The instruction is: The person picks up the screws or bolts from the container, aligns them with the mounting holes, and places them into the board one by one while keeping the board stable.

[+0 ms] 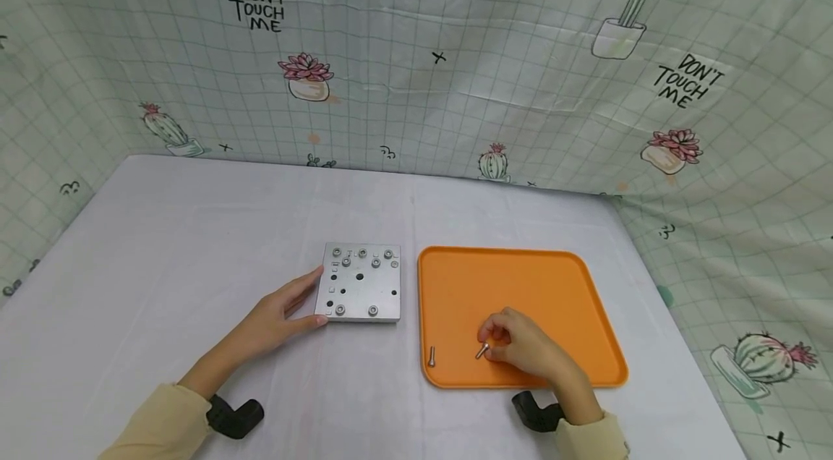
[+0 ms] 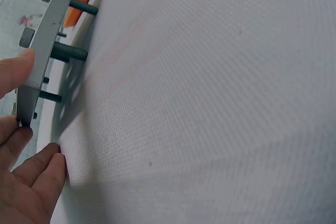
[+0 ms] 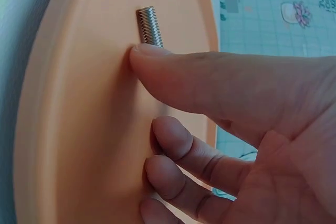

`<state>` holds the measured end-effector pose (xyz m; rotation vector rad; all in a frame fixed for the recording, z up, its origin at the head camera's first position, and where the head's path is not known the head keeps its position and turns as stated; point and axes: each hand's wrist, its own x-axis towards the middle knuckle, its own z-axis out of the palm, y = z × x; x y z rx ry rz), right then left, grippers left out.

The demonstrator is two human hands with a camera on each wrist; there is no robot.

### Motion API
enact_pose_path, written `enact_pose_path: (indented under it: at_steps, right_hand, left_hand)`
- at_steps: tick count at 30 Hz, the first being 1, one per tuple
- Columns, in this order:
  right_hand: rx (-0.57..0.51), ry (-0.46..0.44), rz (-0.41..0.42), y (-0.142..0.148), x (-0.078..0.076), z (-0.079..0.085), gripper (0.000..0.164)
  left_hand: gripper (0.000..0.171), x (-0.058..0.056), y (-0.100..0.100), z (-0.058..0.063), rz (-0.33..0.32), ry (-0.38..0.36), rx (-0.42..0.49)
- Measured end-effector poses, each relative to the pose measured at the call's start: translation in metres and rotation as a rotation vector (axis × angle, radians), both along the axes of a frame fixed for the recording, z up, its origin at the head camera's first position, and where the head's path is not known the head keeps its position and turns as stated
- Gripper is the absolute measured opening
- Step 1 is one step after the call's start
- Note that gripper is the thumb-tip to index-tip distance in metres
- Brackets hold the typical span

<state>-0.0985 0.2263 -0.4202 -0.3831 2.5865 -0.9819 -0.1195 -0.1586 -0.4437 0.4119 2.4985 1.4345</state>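
Note:
A silvery metal plate (image 1: 361, 283) with holes and several socket-head bolts sits on the white table. Bolt shanks (image 2: 71, 51) stick out beneath it in the left wrist view. My left hand (image 1: 276, 319) touches the plate's left side, the thumb at its near-left corner and the other fingers fairly straight along the edge. Over the orange tray, my right hand (image 1: 523, 344) pinches a small bolt (image 1: 482, 351). Its threaded end (image 3: 150, 24) shows past the thumb in the right wrist view; the index finger is hidden there.
A second bolt (image 1: 432, 356) lies near the left rim of the orange tray (image 1: 507, 250), which stands just right of the plate. A patterned curtain (image 1: 403, 84) closes off the back and sides. The table (image 1: 195, 243) extends to the left of the plate.

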Motion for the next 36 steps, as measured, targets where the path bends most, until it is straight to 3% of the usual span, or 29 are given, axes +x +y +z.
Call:
enact_pose_path:
  at_steps: [20, 36]
  right_hand:
    - [0.051, 0.001, -0.005, -0.003, 0.000, 0.002, 0.015]
    - [0.067, 0.091, -0.024, -0.031, -0.011, 0.026, 0.011]
  left_hand:
    - [0.078, 0.001, 0.000, 0.003, 0.004, 0.003, -0.006]
    - [0.078, 0.002, 0.001, 0.006, 0.004, 0.003, -0.009]
